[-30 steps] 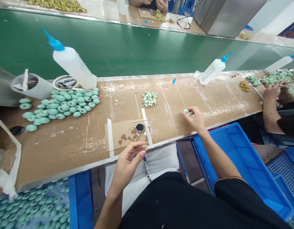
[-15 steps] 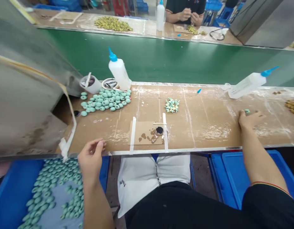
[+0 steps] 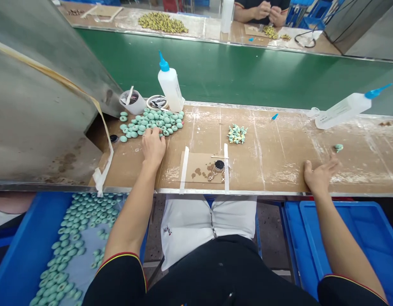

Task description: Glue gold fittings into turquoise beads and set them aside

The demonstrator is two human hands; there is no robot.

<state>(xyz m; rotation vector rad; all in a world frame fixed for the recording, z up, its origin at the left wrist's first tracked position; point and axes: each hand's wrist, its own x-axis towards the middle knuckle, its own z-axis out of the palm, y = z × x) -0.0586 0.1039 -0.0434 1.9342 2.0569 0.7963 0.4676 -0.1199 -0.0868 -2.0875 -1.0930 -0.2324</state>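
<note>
Hands well apart: left hand (image 3: pixel 154 148) touching teal beads (image 3: pixel 158 123), right hand (image 3: pixel 320 175) open on cardboard-topped bench (image 3: pixel 279 170).

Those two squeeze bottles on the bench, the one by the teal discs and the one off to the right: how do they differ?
The left squeeze bottle stands nearly upright with its nozzle up, while the right squeeze bottle lies on its side with its nozzle pointing right. The left one sits beside the teal discs; the right one lies well away from them, along the far edge of the bench. Both are whitish translucent plastic with blue pointed nozzles.
</note>
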